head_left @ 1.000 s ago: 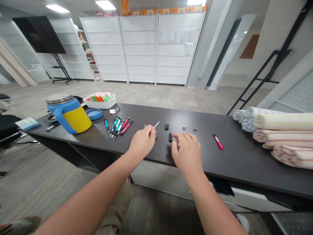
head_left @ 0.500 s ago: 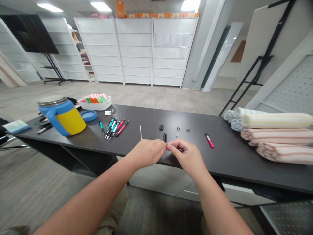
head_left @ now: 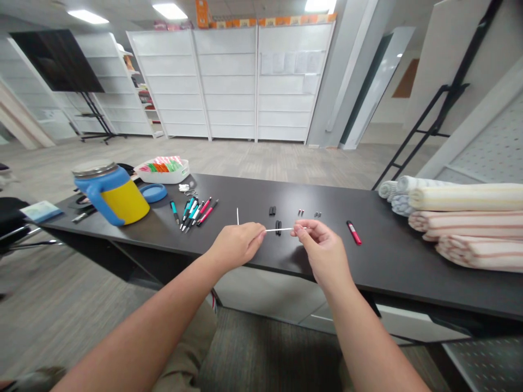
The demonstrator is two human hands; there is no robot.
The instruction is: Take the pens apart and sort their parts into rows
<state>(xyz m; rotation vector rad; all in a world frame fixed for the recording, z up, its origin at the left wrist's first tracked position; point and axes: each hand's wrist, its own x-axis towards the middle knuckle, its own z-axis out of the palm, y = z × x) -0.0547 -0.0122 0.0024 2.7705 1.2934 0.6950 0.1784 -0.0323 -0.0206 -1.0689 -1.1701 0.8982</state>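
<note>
A thin white pen refill stretches level between my hands, just over the table's near side. My left hand is closed around its left end, the fingers mostly hidden behind the back of the hand. The thumb and fingertips of my right hand pinch around the other end; any small part inside that pinch cannot be made out. Another white refill lies beyond my left hand. Past the held refill are black pen parts, small red-and-silver pieces and tiny dark pieces.
On the dark table, a bunch of pens and a blue-yellow jug stand left, with a white basket behind. At right lie a red pen and rolled towels.
My hands were touching and have moved apart, the right one rightward and the left one slightly left. The white refill now shows between them. The view has shifted slightly.
</note>
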